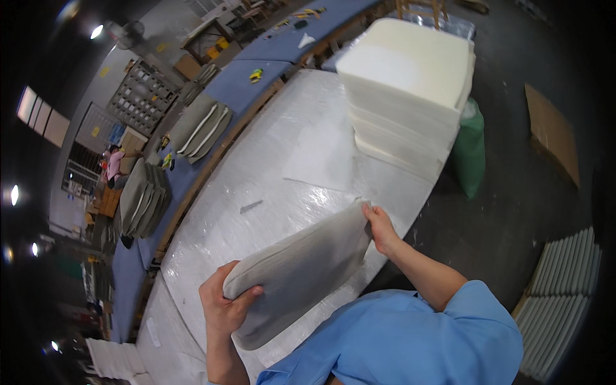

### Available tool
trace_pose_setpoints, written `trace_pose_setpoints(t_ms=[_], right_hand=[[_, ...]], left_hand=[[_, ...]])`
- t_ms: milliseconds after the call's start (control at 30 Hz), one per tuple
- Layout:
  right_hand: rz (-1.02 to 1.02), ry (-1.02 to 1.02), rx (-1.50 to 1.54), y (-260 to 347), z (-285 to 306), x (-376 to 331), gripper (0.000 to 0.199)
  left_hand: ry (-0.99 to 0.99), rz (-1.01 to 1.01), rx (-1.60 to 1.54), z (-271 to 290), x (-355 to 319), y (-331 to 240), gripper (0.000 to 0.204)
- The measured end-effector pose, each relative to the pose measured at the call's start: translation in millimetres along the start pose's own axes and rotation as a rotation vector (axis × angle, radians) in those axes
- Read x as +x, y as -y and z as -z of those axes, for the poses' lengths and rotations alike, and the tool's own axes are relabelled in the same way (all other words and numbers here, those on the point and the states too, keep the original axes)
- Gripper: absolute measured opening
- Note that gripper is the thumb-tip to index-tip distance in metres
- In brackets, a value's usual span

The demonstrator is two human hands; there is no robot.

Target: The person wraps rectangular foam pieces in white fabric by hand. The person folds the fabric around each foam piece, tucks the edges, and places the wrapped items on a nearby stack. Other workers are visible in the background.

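A grey fabric-covered seat cushion (pixel 301 276) is tilted up on its edge between my two hands, above the near side of a plastic-covered table (pixel 224 186). My left hand (pixel 224 298) grips its left end, the thumb across the face turned toward me. At the upper right corner, my right hand (pixel 381 230) is closed on the cushion's edge. A welted seam runs along the top edge. Beyond it lies a thin white sheet (pixel 321 157), and a tall stack of white foam pads (pixel 404 70) stands at the table's far right.
A blue-topped bench (pixel 192 173) runs along the far left with piles of grey cushions (pixel 144 196). Right of the table are a green sack (pixel 470 151), a flat cardboard piece (pixel 552 131) and stacked grey cushions (pixel 558 295). Another person (pixel 115 163) is far left.
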State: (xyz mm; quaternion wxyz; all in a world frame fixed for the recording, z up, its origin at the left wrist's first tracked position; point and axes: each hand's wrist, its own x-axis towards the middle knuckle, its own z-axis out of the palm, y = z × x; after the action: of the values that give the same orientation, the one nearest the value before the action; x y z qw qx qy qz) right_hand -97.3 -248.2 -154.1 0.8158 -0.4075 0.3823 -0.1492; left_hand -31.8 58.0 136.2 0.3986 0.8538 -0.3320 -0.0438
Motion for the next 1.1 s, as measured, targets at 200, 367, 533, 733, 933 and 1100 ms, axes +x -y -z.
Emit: trace_pose_setpoints(t_ms=[200,367,533,733,933,1100], right_hand=[[-0.330,-0.113,-0.296,-104.7,37.9,-12.0,0.038],[-0.379,-0.271,-0.579,-166.4,88.7,-11.2,0.033],[-0.429,-0.360,-0.432,-198.8,137.2,-22.2,0.026],[-0.593,-0.043,-0.207,-189.4,136.3,-43.1,0.014],[-0.524,-0.177,-0.151,-211.0,130.2,-50.0,0.010],[-0.396,-0.342,0.014,-246.1,136.9,-70.8,0.014]], left_hand=[[0.379,-0.218,0.390,-66.7,13.0,-18.8,0.050],[0.561,-0.334,0.496,-166.2,-28.4,-10.7,0.058],[0.638,-0.342,0.498,-197.2,-48.8,-34.5,0.063],[0.612,-0.295,0.503,-182.7,-62.1,-22.7,0.064],[0.679,-0.317,0.482,-163.7,-61.9,-18.4,0.062],[0.767,-0.409,0.479,-152.2,-66.2,-14.4,0.066]])
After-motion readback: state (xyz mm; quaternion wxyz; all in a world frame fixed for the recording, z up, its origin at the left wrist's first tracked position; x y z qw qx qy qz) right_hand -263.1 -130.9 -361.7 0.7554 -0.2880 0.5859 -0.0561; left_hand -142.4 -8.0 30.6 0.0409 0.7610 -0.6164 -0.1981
